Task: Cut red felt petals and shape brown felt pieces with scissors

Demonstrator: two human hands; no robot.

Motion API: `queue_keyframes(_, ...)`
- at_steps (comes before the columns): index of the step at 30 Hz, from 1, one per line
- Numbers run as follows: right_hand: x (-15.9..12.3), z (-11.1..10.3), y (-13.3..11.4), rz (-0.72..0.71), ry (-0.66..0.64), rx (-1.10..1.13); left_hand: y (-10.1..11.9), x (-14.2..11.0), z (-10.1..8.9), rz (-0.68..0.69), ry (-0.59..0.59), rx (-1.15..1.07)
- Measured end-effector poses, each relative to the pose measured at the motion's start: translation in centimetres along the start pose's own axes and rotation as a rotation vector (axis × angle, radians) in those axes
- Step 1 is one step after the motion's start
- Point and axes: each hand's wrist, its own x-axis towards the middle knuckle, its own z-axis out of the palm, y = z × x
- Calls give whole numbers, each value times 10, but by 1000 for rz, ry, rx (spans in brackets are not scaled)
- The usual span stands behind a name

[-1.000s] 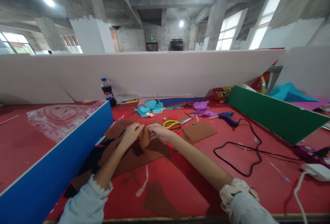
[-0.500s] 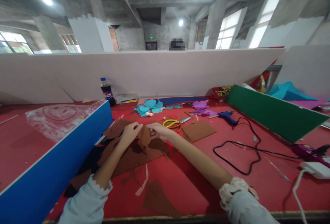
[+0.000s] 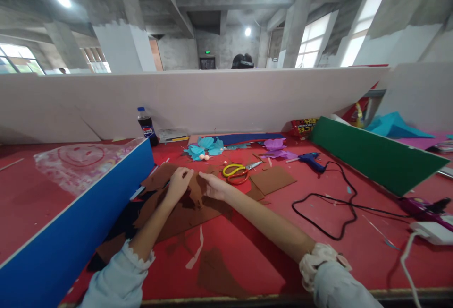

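Over a brown sheet [image 3: 180, 218], the left hand [image 3: 180, 183] pinched a brown piece [image 3: 196, 188], apparently steadying it; the right hand [image 3: 215, 187] curled loosely beside it, grip unclear. Scissors [image 3: 248, 168] lay right, seemingly handy.

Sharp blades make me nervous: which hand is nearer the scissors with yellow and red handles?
Right. The right hand is close beside the scissors, on their left; the left hand is farther left.

Brown piece [image 3: 196, 189] partly hidden, blue board [image 3: 92, 209] cropped
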Motion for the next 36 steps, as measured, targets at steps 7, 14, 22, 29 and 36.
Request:
queue_keyframes(7,1,0,1,-15,36,-29,-5,1,1,1,22,-6)
queue_keyframes(14,2,1,4,-32,47,-50,-6,0,2,-16,63,59)
queue_keyframes(22,2,5,8,-34,8,-65,-4,0,1,-69,77,-13)
queue_keyframes(29,-1,7,8,-60,-44,6,-1,-3,-2,-134,82,-64)
queue_keyframes(36,-4,9,9,-44,-143,44,-1,-1,-2,-181,120,-100)
